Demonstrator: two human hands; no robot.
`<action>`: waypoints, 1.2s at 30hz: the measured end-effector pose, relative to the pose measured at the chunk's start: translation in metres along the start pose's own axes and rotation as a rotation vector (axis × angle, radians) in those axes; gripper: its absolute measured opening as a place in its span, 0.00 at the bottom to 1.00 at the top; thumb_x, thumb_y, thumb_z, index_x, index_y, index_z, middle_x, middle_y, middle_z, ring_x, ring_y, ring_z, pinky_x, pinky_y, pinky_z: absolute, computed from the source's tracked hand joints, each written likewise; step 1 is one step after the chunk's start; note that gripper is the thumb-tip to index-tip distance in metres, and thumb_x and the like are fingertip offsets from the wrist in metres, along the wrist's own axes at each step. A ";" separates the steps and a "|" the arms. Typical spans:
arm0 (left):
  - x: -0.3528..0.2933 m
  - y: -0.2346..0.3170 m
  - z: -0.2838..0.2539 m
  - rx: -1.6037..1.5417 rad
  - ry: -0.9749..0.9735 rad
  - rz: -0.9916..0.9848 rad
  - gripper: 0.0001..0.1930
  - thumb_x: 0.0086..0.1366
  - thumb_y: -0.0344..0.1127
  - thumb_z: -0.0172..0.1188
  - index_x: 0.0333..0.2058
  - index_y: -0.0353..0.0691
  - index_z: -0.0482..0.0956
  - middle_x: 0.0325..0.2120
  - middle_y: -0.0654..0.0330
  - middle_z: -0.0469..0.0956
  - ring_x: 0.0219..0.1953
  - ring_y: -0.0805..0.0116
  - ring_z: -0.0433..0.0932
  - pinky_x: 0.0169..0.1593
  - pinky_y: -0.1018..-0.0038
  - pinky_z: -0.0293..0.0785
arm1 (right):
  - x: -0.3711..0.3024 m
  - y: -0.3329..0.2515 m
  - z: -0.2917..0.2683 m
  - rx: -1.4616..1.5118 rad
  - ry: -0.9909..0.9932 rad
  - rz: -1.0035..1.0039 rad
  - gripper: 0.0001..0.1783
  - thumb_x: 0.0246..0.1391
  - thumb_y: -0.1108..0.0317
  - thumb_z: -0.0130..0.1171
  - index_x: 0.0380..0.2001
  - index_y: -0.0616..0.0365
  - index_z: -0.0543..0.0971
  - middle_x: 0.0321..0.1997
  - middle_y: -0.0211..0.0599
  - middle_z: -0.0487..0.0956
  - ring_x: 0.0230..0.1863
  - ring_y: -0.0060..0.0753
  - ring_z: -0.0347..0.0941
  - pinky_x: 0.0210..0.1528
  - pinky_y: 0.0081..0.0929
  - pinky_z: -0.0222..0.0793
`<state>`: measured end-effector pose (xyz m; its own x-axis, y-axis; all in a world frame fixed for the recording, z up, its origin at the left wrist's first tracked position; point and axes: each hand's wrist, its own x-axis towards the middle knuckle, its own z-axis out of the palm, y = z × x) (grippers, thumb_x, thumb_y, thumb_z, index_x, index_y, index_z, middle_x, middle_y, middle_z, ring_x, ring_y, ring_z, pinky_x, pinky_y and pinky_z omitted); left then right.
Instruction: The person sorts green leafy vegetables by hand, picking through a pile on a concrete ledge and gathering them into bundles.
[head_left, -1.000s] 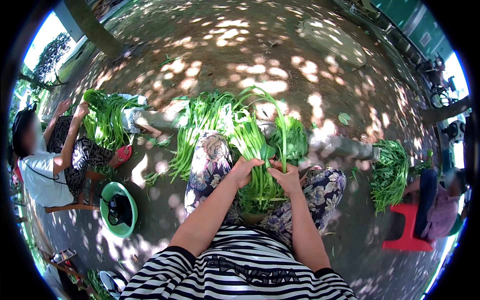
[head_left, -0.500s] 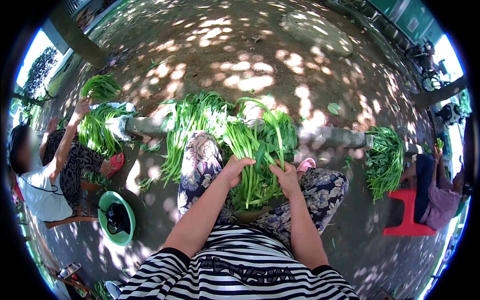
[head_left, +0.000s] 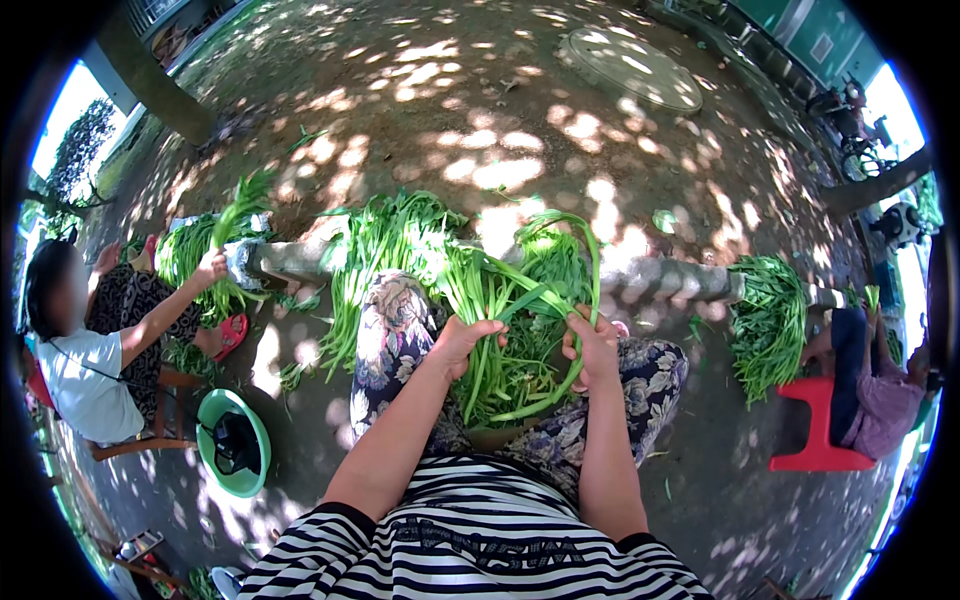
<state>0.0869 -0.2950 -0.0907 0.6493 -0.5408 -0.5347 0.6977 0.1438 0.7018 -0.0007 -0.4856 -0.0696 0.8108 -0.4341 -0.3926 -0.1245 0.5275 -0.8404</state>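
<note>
Between my knees I have a bunch of long-stemmed leafy greens (head_left: 487, 375). My left hand (head_left: 466, 345) is closed around stems on the left of this bunch. My right hand (head_left: 592, 347) grips a few thick stalks (head_left: 594, 268) on the other side. These stalks curve in a wide loop past the right hand and down to the bottom of the bunch. Leaves and cut stems show below and between the hands. Just beyond, more greens (head_left: 395, 235) drape over a low concrete ledge (head_left: 655, 277), and another leafy heap (head_left: 555, 255) lies behind my right hand.
At left a seated person (head_left: 90, 375) holds up a handful of greens (head_left: 240, 210). Beside that chair stands a light green basin (head_left: 262, 440) with a dark thing inside. To the right, greens (head_left: 770, 320) hang over the ledge, near a red stool (head_left: 820, 430) and another person (head_left: 885, 410).
My right hand has moved slightly right, and its stalks now bend into a loop instead of standing upright. The person at left has brought their handful of greens rightward and lower.
</note>
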 end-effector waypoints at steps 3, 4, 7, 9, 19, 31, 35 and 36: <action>0.000 0.002 -0.004 0.050 0.019 -0.009 0.09 0.52 0.29 0.59 0.31 0.30 0.74 0.24 0.55 0.75 0.23 0.70 0.75 0.25 0.73 0.73 | -0.001 -0.022 -0.008 -0.001 0.059 -0.087 0.13 0.48 0.76 0.54 0.39 0.68 0.69 0.22 0.31 0.68 0.16 0.18 0.62 0.12 0.14 0.53; 0.000 0.004 -0.003 0.065 0.010 -0.014 0.09 0.52 0.28 0.59 0.31 0.30 0.73 0.24 0.55 0.75 0.23 0.70 0.75 0.25 0.73 0.73 | 0.002 -0.030 -0.015 0.007 0.042 -0.139 0.12 0.48 0.76 0.53 0.37 0.67 0.69 0.21 0.30 0.68 0.15 0.18 0.61 0.12 0.14 0.53; 0.004 0.000 -0.009 0.037 -0.069 -0.048 0.09 0.52 0.27 0.58 0.32 0.30 0.73 0.25 0.54 0.76 0.23 0.70 0.75 0.25 0.73 0.73 | 0.014 -0.075 -0.022 0.020 0.025 -0.204 0.05 0.48 0.75 0.52 0.32 0.61 0.71 0.20 0.28 0.67 0.14 0.16 0.60 0.11 0.14 0.52; 0.007 -0.005 -0.011 0.043 -0.090 -0.059 0.09 0.51 0.27 0.58 0.33 0.31 0.73 0.28 0.55 0.75 0.24 0.69 0.75 0.25 0.72 0.74 | 0.025 -0.110 -0.008 -0.114 -0.012 -0.251 0.03 0.49 0.75 0.52 0.30 0.60 0.71 0.19 0.27 0.66 0.14 0.16 0.60 0.11 0.13 0.52; 0.015 -0.003 -0.020 -0.110 0.156 -0.022 0.04 0.55 0.29 0.55 0.27 0.36 0.74 0.22 0.62 0.75 0.22 0.71 0.75 0.24 0.73 0.73 | 0.036 -0.251 0.046 -0.337 -0.081 -0.467 0.05 0.48 0.72 0.53 0.31 0.58 0.71 0.22 0.25 0.67 0.17 0.16 0.62 0.13 0.11 0.54; 0.011 0.006 -0.011 -0.494 0.107 0.074 0.07 0.56 0.31 0.57 0.32 0.35 0.71 0.25 0.60 0.74 0.25 0.68 0.76 0.28 0.69 0.75 | 0.024 -0.220 0.079 -0.209 -0.178 -0.650 0.26 0.45 0.74 0.58 0.48 0.72 0.62 0.22 0.28 0.68 0.15 0.13 0.57 0.13 0.12 0.51; 0.010 0.009 -0.012 -0.517 0.082 0.081 0.08 0.56 0.31 0.56 0.34 0.34 0.72 0.26 0.59 0.75 0.27 0.69 0.76 0.29 0.70 0.75 | 0.025 -0.186 0.049 0.067 -0.359 -0.537 0.22 0.48 0.70 0.55 0.48 0.60 0.67 0.27 0.25 0.69 0.17 0.14 0.53 0.14 0.10 0.52; 0.010 0.008 -0.011 -0.531 0.056 0.107 0.09 0.56 0.31 0.56 0.35 0.34 0.72 0.28 0.60 0.75 0.28 0.69 0.76 0.30 0.70 0.75 | 0.026 -0.177 0.038 0.121 -0.405 -0.507 0.20 0.48 0.70 0.55 0.47 0.60 0.68 0.28 0.25 0.69 0.17 0.14 0.52 0.13 0.10 0.52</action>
<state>0.1029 -0.2899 -0.0955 0.7301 -0.4571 -0.5080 0.6743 0.6024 0.4270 0.0640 -0.5625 0.0829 0.9060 -0.3540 0.2322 0.3756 0.4188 -0.8268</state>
